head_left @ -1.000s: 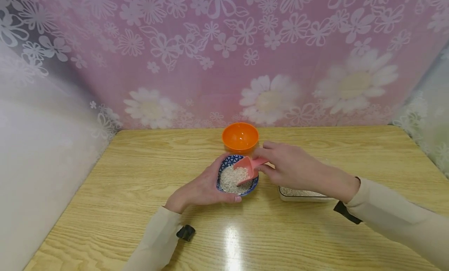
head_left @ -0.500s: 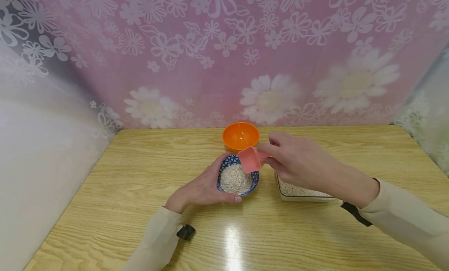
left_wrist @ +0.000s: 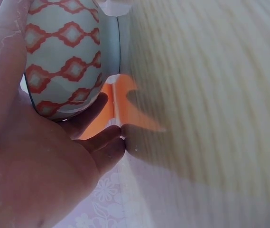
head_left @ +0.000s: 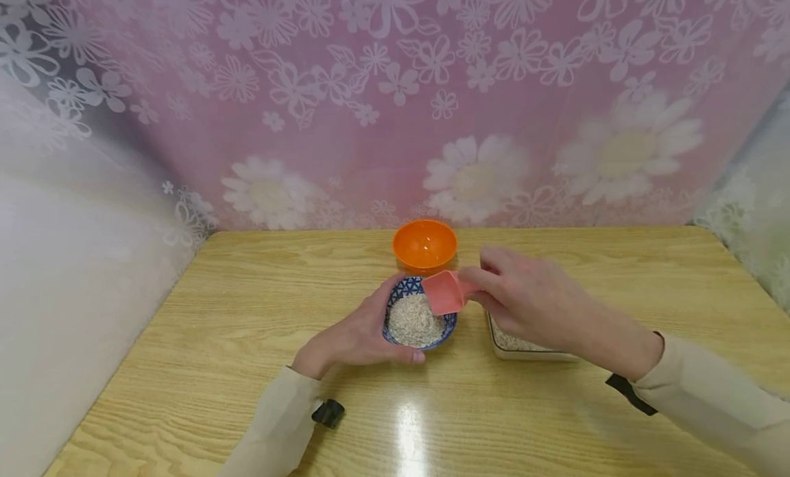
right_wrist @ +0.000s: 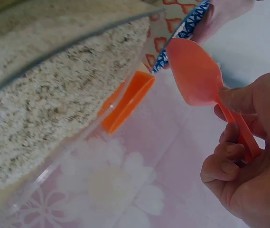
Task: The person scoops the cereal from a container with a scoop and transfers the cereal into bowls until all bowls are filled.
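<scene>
My left hand (head_left: 364, 340) grips a small bowl (head_left: 401, 291), thumb at the near side and fingers round the far side. Blue pattern lines its inside, and orange-red diamonds on white show outside in the left wrist view. Pale, flaky meal (head_left: 415, 321) is heaped in it. Pinched by its handle in my right hand (head_left: 535, 302), a pink scoop (head_left: 443, 293) hangs over the bowl's right rim. No meal shows in the scoop's visible hollow. Below my right hand stands a rectangular container (head_left: 524, 356) of the same meal, partly hidden by that hand.
An orange bowl (head_left: 426, 245) stands just behind the patterned bowl, close to the back edge of the wooden table (head_left: 278, 271). Behind the table hangs a pink flowered cloth (head_left: 370, 155), with pale walls or cloth at both sides.
The scoop was tipped into the patterned bowl with meal at its mouth; it has risen and turned, leaving the meal there. My right hand shifted slightly right. The left hand kept its hold.
</scene>
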A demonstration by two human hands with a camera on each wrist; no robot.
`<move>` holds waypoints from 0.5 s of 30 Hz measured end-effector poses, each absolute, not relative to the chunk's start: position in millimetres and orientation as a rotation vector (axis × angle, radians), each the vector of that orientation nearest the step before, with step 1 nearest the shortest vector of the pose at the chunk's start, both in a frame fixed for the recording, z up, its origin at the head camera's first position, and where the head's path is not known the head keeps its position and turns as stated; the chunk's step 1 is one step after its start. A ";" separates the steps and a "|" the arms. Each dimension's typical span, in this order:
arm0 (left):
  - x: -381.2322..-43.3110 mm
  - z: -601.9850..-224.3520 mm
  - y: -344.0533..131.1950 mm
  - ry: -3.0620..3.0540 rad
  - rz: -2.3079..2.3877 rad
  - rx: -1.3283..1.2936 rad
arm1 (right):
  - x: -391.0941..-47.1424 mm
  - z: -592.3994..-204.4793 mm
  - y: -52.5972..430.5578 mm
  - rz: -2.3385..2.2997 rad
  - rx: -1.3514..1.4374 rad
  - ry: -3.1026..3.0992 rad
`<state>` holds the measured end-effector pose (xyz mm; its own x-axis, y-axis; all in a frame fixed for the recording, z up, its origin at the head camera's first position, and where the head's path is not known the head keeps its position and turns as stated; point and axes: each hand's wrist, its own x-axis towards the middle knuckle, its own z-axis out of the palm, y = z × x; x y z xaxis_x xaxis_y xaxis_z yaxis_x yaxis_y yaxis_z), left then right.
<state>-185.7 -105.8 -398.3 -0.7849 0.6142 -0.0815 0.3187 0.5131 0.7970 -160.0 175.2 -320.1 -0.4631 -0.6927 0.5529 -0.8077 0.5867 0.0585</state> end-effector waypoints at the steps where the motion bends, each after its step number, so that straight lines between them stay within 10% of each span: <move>1: -185.4 -397.8 -105.8 2.406 1.158 0.776 | -160.3 -322.1 175.7 0.303 1.185 -2.294; 15: -185.6 -398.0 -106.6 2.393 1.175 0.812 | -157.6 -334.1 188.7 0.935 0.798 -2.690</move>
